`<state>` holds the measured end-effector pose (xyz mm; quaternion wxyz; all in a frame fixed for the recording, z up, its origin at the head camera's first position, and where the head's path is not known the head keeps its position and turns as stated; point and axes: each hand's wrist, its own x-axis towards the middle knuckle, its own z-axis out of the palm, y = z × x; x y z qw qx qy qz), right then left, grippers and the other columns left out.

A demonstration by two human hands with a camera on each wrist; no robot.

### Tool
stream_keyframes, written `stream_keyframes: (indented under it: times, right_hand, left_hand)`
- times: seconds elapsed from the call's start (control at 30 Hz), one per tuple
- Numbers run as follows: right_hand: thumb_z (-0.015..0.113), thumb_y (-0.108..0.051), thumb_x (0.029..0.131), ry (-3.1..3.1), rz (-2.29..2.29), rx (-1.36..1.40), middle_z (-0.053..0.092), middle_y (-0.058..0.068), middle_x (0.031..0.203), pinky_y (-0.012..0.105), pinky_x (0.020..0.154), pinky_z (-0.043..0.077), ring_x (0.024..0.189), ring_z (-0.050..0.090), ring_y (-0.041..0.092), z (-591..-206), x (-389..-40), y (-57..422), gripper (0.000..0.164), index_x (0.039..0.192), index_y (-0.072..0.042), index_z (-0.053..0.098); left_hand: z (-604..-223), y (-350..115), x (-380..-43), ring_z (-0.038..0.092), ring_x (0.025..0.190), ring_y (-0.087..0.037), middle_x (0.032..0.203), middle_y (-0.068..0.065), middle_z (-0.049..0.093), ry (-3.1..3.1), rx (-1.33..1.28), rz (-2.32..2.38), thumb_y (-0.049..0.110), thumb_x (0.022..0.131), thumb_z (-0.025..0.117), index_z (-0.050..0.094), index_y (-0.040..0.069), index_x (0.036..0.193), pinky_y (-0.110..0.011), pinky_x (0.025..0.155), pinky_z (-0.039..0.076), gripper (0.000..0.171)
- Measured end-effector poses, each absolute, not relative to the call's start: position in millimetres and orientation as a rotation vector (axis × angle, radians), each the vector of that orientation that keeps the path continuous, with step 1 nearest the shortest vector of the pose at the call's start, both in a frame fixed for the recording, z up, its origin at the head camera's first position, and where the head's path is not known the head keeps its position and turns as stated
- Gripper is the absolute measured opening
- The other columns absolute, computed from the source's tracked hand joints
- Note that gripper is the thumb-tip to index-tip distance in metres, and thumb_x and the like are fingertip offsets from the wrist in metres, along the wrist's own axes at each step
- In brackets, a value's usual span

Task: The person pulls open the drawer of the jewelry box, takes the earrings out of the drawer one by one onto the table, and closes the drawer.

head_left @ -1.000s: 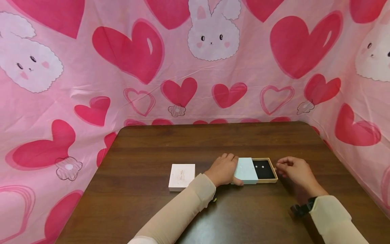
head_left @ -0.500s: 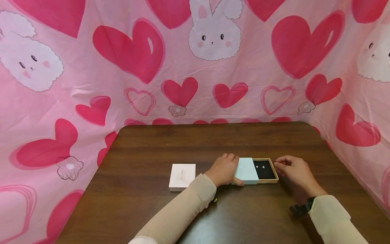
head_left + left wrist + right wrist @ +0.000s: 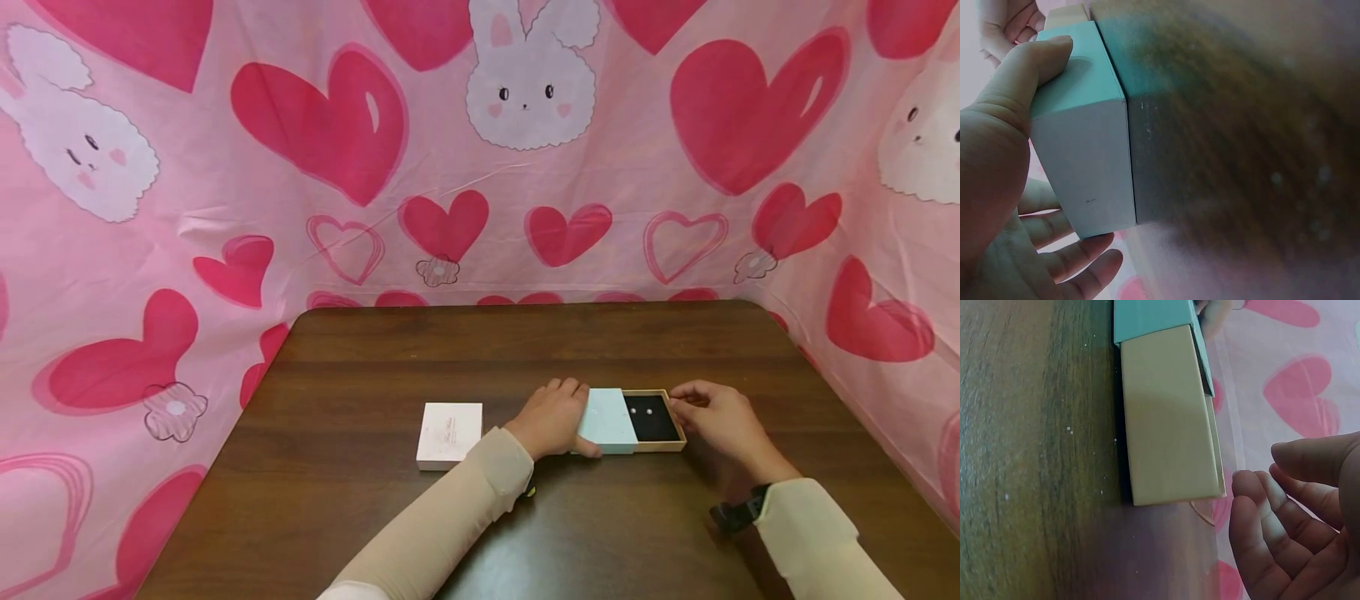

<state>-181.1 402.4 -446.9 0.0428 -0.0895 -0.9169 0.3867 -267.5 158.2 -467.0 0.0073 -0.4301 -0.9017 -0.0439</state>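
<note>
A small jewelry box with a pale blue sleeve (image 3: 609, 423) lies on the table, its tan inner drawer (image 3: 1169, 419) slid partway out to the right. Two small pearl-like studs (image 3: 648, 412) sit on the black insert (image 3: 652, 429) inside. My left hand (image 3: 549, 418) grips the sleeve, thumb along the near side and fingers at the far side. At the drawer's far right corner is my right hand (image 3: 723, 423), its fingers loosely bent with nothing between them. A thin ribbon loop (image 3: 1204, 514) sticks out from the drawer's end, below those fingers in the right wrist view.
A closed white box (image 3: 450, 433) with faint lettering stands to the left, beside my left forearm. The brown wooden table (image 3: 360, 350) ends at a pink curtain (image 3: 465, 225) with hearts and rabbits, hanging behind and along both sides.
My right hand has moved slightly left, from beside the drawer's end to its far right corner. My left hand keeps its grip on the sleeve, and the drawer stays equally far out.
</note>
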Motion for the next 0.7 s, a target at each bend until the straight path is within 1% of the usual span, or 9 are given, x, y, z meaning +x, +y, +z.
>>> stream_keyframes:
  times: [0.13,0.3,0.4,0.57,0.7]
  right_hand:
    - [0.057,-0.034,0.086,-2.81,1.196,-0.281,0.062,0.009,0.085,0.031,0.06,0.046,0.071,0.058,0.021,-449.2,-182.7,400.0,0.032,0.102,-0.007,0.059]
    - [0.059,-0.036,0.085,-2.815,1.181,-0.254,0.061,0.007,0.078,0.032,0.055,0.045,0.069,0.057,0.02,-453.6,-184.3,397.7,0.033,0.101,-0.008,0.06]
    - [0.058,-0.038,0.085,-2.824,1.165,-0.259,0.06,0.007,0.076,0.031,0.054,0.044,0.069,0.056,0.02,-454.7,-184.8,397.4,0.033,0.101,-0.009,0.06]
    - [0.056,-0.042,0.085,-2.857,1.162,-0.265,0.06,0.007,0.081,0.032,0.056,0.044,0.071,0.056,0.021,-454.0,-186.1,397.2,0.038,0.105,-0.01,0.059]
    - [0.057,-0.04,0.085,-2.859,1.155,-0.251,0.061,0.007,0.083,0.032,0.057,0.045,0.071,0.057,0.02,-453.7,-188.5,396.0,0.038,0.105,-0.009,0.059]
  left_hand:
    - [-466.9,157.9,-267.2,0.04,0.103,-0.016,0.121,0.001,0.043,-2.82,-1.342,-0.137,0.074,0.057,0.059,0.04,0.009,0.131,-0.032,0.09,0.034,0.1]
    - [-466.8,157.8,-266.7,0.04,0.104,-0.016,0.121,0.001,0.043,-2.813,-1.346,-0.134,0.074,0.058,0.059,0.04,0.01,0.132,-0.032,0.09,0.034,0.1]
    - [-466.6,157.5,-266.4,0.04,0.103,-0.016,0.121,0.001,0.043,-2.808,-1.352,-0.141,0.073,0.058,0.06,0.04,0.009,0.131,-0.032,0.089,0.034,0.099]
    - [-467.0,157.6,-267.2,0.04,0.101,-0.015,0.119,0.001,0.043,-2.803,-1.367,-0.163,0.072,0.058,0.061,0.041,0.008,0.13,-0.029,0.09,0.034,0.098]
    - [-468.0,157.8,-268.4,0.04,0.101,-0.015,0.118,0.0,0.044,-2.803,-1.375,-0.171,0.072,0.058,0.061,0.041,0.008,0.13,-0.026,0.09,0.033,0.098]
